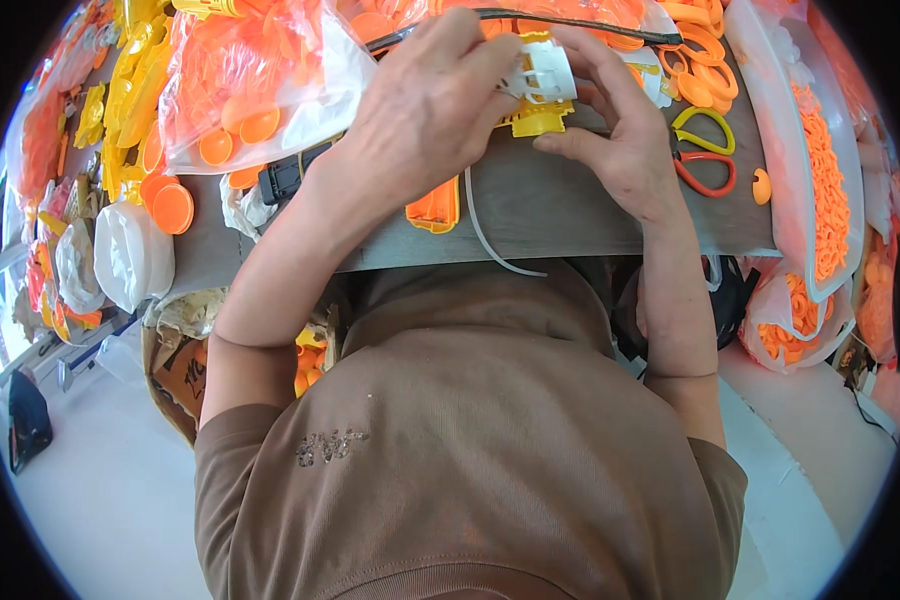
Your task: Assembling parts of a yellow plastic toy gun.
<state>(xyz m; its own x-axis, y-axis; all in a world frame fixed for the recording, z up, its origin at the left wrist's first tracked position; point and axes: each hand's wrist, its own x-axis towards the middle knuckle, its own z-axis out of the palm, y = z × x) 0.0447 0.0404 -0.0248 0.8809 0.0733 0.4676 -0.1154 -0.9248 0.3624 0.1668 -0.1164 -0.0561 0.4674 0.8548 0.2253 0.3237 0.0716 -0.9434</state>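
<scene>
Above the table's middle I hold a plastic part made of a white slotted ring [548, 72] and a yellow frame [538, 121]. My left hand [425, 105] has its fingers closed against the part's left side; its fingertips are partly hidden, and a small bit of metal shows beside them. Around the right side curls my right hand [620, 135], its thumb under the yellow frame and its fingers behind the white ring. Below my left hand lies an orange plastic shell [434, 207], with a thin white tube [482, 228] beside it.
Yellow-and-red-handled scissors [705, 150] lie right of my right hand. A clear bag of orange parts [260, 75] and yellow pieces [140, 90] fill the left. A tub of orange rings [818, 190] stands at right. A dark strip [530, 14] crosses the back.
</scene>
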